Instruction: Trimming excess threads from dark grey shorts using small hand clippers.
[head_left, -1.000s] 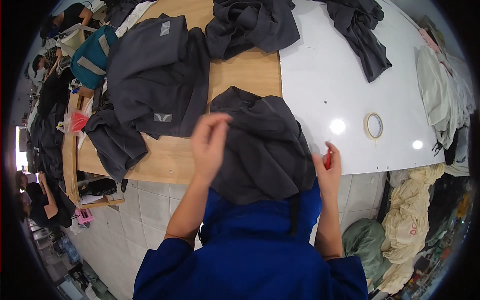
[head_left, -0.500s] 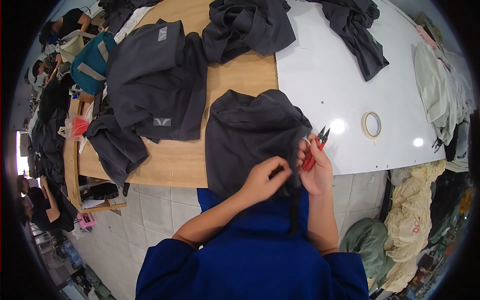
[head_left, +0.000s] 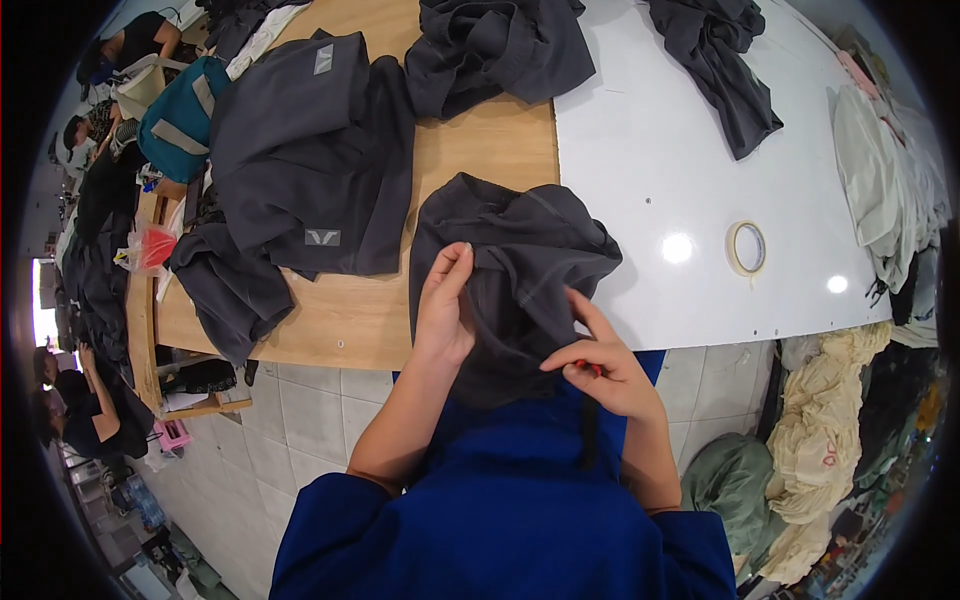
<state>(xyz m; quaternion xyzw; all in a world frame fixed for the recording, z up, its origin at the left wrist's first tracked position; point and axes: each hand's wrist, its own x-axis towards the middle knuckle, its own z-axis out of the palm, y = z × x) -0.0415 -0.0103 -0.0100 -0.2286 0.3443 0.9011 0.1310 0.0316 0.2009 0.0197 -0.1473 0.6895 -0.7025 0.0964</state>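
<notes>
A dark grey garment (head_left: 530, 240) lies bunched at the table's front edge, its lower part hanging over my lap. With thumb and fingers closed, my left hand (head_left: 445, 315) pinches a fold of it on the left and holds the cloth up. My right hand (head_left: 610, 372) is at the garment's lower right, thumb and index finger at the cloth edge. The red thread snips (head_left: 591, 368) stay in that hand; only a bit of red handle shows and their blades are hidden.
Folded dark grey garments (head_left: 310, 160) are stacked on the wooden table at left, with more garments (head_left: 495, 55) behind. A tape roll (head_left: 746, 248) lies on the white tabletop (head_left: 660, 180). Cream cloth bundles (head_left: 820, 440) stand at lower right. Several people sit at far left.
My left hand has moved up and left and pinched the garment, lifting a fold. My right hand has come down and left; the snips, in full view before, are now mostly hidden.
</notes>
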